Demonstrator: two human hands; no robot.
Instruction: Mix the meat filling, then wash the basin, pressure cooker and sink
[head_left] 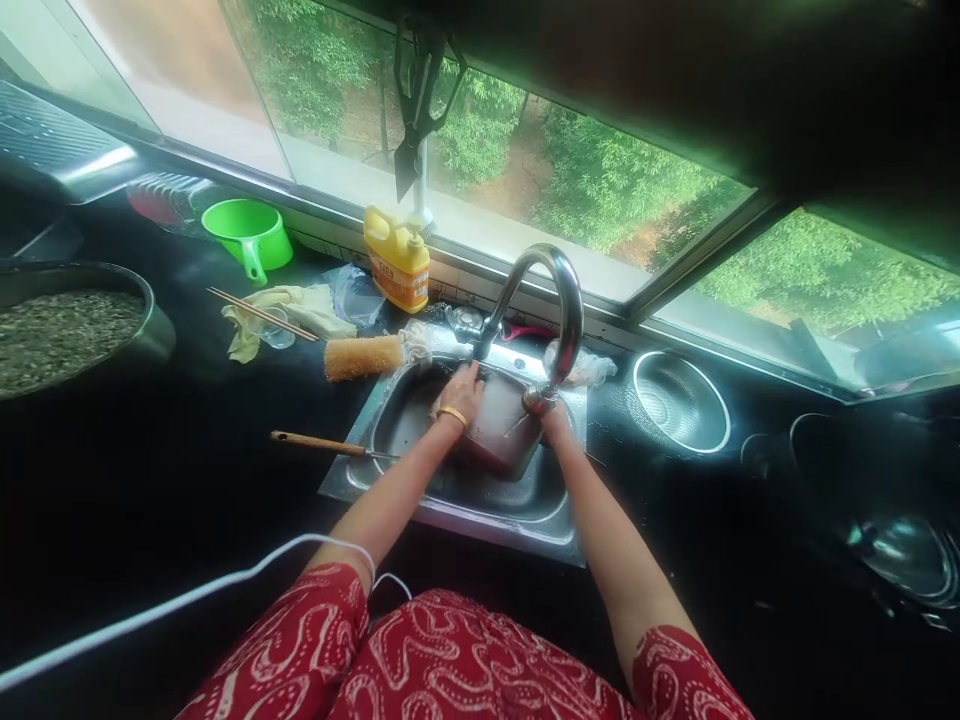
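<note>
A metal pot (499, 440) with cloudy, whitish contents is in the steel sink (480, 518), below the curved tap (566, 300). My left hand (463, 393), with a yellow bangle at the wrist, is closed on the pot's left rim. On the opposite side my right hand (555, 420) grips the pot's right edge, its fingers partly hidden behind the tap's spout. Whether water is flowing is hard to make out. A wooden-handled utensil (319, 442) rests across the sink's left edge, its far end inside the basin.
Behind the sink's left corner lies a loofah (364, 357), near a yellow detergent jug (397, 262), cloths (307, 308) and a green dipper (247, 235). A large pot (154, 320) of grainy contents stands left. A metal strainer (679, 400) sits right. A white cable (187, 597) crosses my left arm.
</note>
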